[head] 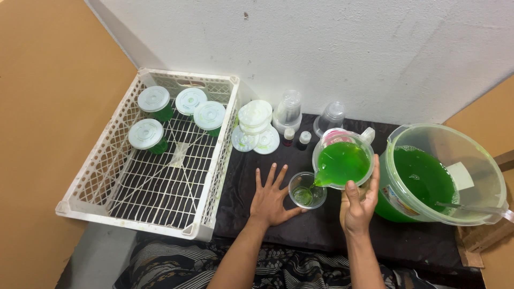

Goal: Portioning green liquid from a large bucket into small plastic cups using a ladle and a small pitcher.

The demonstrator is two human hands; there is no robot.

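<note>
In the head view, a clear pouring jug (342, 159) filled with green liquid is held by the right hand (358, 206), with the fingers wrapped up around its base and side. The jug is tilted toward the left, and a thin green stream is seen running from its spout into a small clear cup (307, 190) standing just beside and below the grip. Only a shallow pool of green lies in the cup's bottom. The left hand (270, 198) is laid flat and spread on the dark cloth (321, 227), its thumb touching the cup's near side; nothing is gripped by it.

To the right of the holding hand, a large bucket (484, 160) of the same green liquid stands, touching or nearly touching the jug. Beyond the cup, stacked white lids (255, 126), two small bottles (296, 137) and stacked empty cups (289, 109) are seen. Well to the left, a white crate (107, 160) holds four lidded cups (147, 135).

A spill is judged likely if the jug is tipped further, since it is nearly full and the cup is light and merely steadied by a thumb. An overshoot past the rim would soak the cloth.
</note>
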